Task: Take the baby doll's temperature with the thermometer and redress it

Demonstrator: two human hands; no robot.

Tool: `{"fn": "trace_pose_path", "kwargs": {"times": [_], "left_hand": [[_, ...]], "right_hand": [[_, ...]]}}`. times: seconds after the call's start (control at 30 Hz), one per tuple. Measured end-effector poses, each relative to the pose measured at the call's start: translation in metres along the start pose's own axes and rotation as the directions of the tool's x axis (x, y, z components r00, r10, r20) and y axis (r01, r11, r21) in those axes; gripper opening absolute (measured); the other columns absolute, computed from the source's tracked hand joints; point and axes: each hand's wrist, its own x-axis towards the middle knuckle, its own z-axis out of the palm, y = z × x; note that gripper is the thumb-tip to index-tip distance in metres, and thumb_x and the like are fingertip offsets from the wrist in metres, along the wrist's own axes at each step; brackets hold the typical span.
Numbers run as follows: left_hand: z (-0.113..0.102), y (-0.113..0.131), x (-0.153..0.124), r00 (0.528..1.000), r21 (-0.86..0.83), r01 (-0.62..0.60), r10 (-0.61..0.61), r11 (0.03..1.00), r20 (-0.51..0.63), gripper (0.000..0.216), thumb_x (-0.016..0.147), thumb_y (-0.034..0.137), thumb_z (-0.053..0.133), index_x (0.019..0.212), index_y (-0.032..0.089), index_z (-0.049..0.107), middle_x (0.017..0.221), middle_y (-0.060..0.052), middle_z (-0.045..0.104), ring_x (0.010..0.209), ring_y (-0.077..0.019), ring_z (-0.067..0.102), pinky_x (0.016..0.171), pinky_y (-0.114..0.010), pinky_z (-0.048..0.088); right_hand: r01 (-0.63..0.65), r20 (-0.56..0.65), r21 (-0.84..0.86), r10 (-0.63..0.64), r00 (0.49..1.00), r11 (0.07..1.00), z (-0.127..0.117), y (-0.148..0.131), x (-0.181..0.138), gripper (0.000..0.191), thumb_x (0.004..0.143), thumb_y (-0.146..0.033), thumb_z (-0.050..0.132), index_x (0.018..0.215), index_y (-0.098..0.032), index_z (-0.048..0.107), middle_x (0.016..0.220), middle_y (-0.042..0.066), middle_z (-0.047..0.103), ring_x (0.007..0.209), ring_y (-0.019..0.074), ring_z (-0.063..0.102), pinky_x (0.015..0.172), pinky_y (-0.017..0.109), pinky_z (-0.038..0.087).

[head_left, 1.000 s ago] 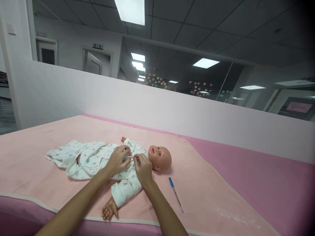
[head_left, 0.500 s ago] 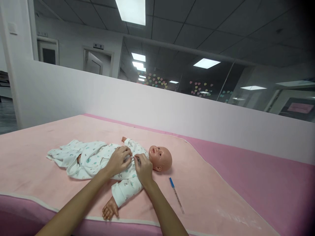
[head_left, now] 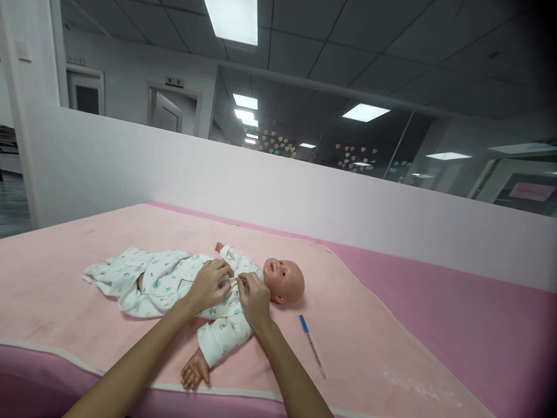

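While both hands rest on the chest of the doll, the right hand has thumb and forefinger brought together on the front of the printed garment; the left hand is placed beside it with fingers curled on the cloth, and whether they clamp anything cannot be told. The doll lies on its back directly beneath both grips, its long axis running left to right across the wearer's view: the legs extend to the left of the left grip, and the head lies just to the right of the right grip, the nearer of the two. Toward the wearer from the grips, one sleeved doll arm reaches out, ending in a bare doll hand. To the right of the right grip, on the near side, a slender blue-capped tube lies apart from the doll on the pale pink mat. Beyond the grips stands a white wall. Relative to the picture of one second ago, the layout of hands, doll and tube is unchanged; a narrow white strip then seen between the fingertips is now harder to make out.
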Motion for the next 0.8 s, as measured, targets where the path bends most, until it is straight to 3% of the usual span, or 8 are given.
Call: {"fn": "trace_pose_path", "kwargs": {"times": [0.8], "left_hand": [[-0.0001, 0.0004, 0.0005, 0.996, -0.048, 0.085, -0.086, 0.995, -0.010, 0.016, 0.065, 0.012, 0.046, 0.077, 0.020, 0.053, 0.085, -0.001, 0.056, 0.083, -0.0183, 0.050, 0.079, -0.033, 0.037]], "right_hand": [[0.011, 0.003, -0.013, -0.011, 1.000, 1.000, -0.0002, 0.0000, 0.0007, 0.020, 0.088, -0.025, 0.042, 0.084, -0.020, 0.060, 0.076, 0.002, 0.062, 0.068, 0.0113, 0.056, 0.061, 0.020, 0.038]]}}
